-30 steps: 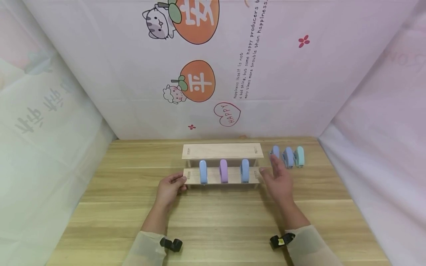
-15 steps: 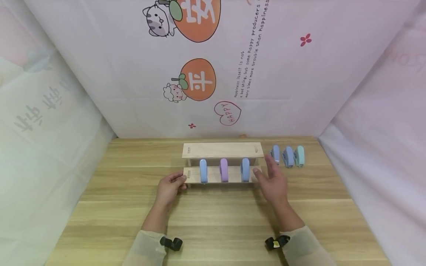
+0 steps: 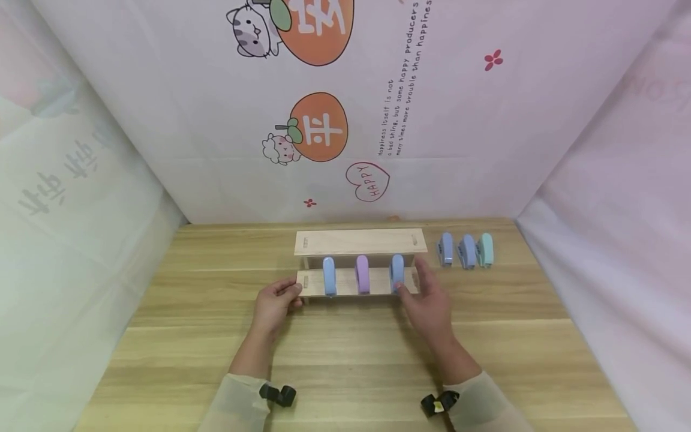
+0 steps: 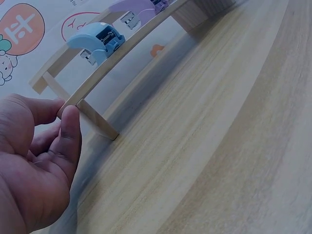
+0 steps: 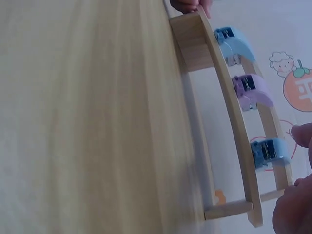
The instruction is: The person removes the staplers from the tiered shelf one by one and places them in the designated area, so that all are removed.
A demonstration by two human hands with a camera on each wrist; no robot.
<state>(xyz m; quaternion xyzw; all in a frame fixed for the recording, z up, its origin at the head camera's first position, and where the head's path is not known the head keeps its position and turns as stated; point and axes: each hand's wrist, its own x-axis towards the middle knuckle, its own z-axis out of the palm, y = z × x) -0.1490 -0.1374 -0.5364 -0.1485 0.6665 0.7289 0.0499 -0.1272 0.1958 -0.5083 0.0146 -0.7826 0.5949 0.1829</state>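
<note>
A two-tier wooden rack [image 3: 345,288] stands on the table, with what look like small staplers on its lower front shelf: a light blue one [image 3: 329,276] at left, a purple one [image 3: 363,275] in the middle, and a blue stapler [image 3: 397,273] at right. My left hand [image 3: 273,305] pinches the left end of that shelf between thumb and fingers, as the left wrist view shows. My right hand [image 3: 430,313] reaches over the shelf's right end, thumb and fingers spread about the right blue stapler. Whether the thumb touches it I cannot tell.
The rack's raised rear shelf [image 3: 360,242] bears nothing. Right of the rack, two blue staplers [image 3: 445,249] and a mint green stapler [image 3: 485,249] stand in a row. A printed white cloth [image 3: 432,186] rises behind the table, with more cloth at both sides.
My right hand has moved left, from beside the rack's right end to the right blue stapler. My left hand keeps its hold on the shelf end. The staplers have not shifted on the shelf.
</note>
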